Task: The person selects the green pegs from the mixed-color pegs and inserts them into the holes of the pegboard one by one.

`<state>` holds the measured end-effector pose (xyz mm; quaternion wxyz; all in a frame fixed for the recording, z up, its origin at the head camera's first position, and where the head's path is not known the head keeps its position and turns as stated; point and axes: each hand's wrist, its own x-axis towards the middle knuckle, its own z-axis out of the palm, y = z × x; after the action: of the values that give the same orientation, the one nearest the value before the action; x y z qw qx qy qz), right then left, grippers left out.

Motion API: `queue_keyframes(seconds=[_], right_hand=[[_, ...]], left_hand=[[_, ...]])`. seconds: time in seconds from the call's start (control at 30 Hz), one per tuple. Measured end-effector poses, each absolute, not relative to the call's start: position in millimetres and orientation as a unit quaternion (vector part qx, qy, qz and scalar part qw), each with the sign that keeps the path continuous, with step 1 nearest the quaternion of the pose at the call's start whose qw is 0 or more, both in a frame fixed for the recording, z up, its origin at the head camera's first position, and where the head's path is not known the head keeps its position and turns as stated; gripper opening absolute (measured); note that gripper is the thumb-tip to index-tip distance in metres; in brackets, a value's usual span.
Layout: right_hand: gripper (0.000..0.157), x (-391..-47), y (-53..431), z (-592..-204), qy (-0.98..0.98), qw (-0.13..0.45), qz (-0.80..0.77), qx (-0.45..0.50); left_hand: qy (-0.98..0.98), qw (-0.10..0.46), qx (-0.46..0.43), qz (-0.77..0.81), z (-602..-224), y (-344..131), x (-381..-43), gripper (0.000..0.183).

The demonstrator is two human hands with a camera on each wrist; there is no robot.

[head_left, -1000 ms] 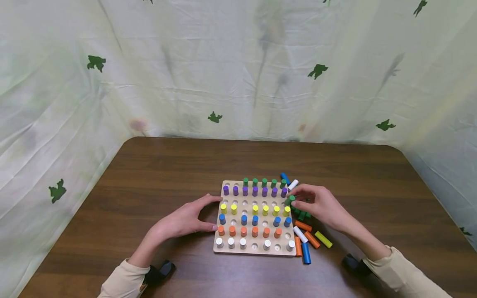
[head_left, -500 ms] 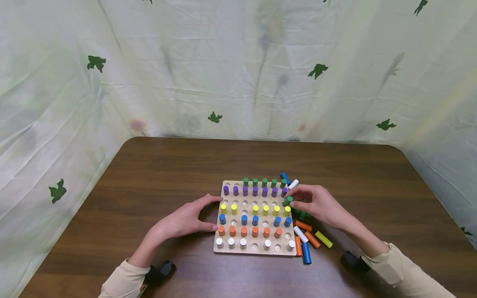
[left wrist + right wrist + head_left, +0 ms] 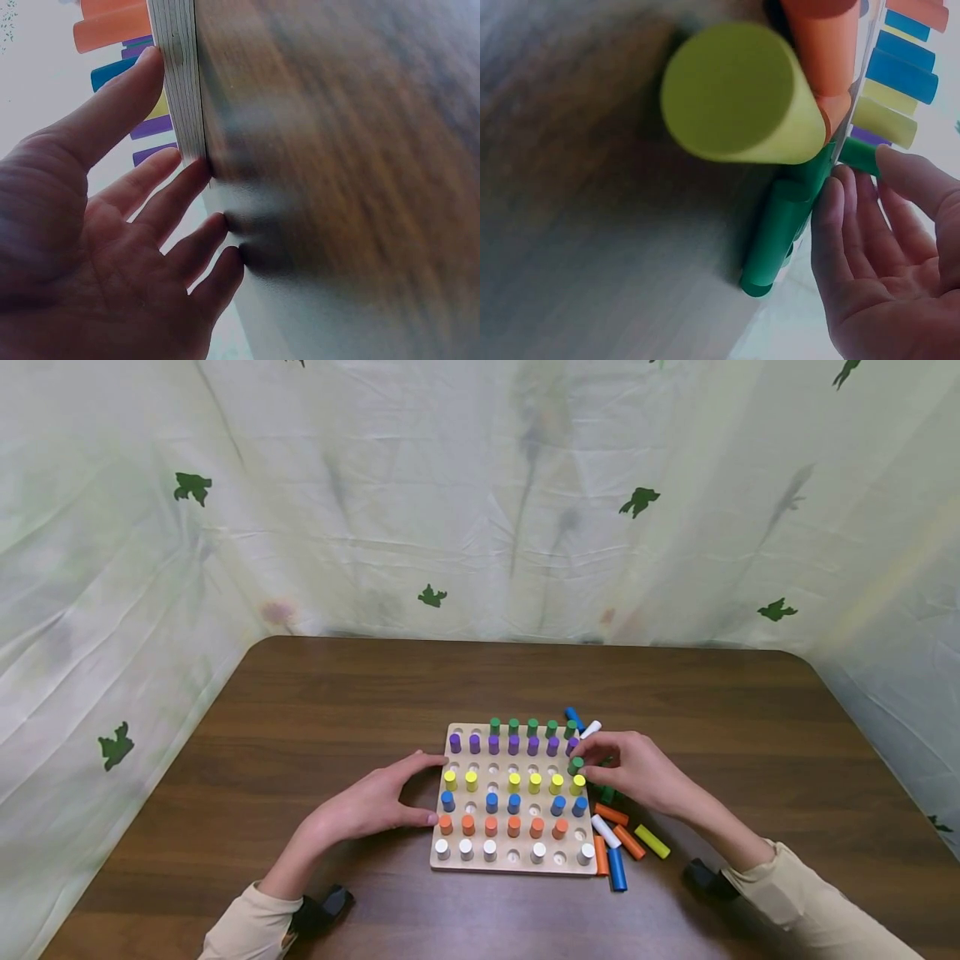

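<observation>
A pale wooden pegboard carries rows of green, purple, yellow, blue, orange and white pegs, with some holes bare. My left hand rests against its left edge, thumb and fingertips touching the side; the left wrist view shows the fingers spread, with the thumb near the orange pegs. At the right end of the row between purple and yellow, my right hand pinches a green peg between thumb and fingers. That peg stands upright at the board in the right wrist view, its lower end partly hidden by the fingers.
Loose pegs lie along the board's right side: green ones partly under my right hand, orange, white, blue and yellow. Another blue peg and a white one lie behind the back right corner.
My right hand has moved slightly left with the green peg, which has gone from tilted beside the board's right edge to upright at the row's end hole. The left hand stays put.
</observation>
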<state>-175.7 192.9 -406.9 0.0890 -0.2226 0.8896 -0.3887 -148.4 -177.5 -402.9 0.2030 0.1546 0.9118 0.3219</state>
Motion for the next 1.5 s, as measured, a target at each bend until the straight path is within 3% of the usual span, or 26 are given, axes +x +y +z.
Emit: queue_keyframes(seconds=[0.8, 1.5], right_hand=[[0.015, -172.1, 206.7, -397.0, 0.903, 0.067, -0.372, -0.204], [0.023, -159.8, 240.0, -406.0, 0.918, 0.065, -0.36, -0.151]], left_hand=[[0.916, 0.198, 0.159, 0.312, -400.9, -177.0, -149.8, 0.072], [0.913, 0.2, 0.164, 0.315, -405.6, -177.1, -150.6, 0.072]])
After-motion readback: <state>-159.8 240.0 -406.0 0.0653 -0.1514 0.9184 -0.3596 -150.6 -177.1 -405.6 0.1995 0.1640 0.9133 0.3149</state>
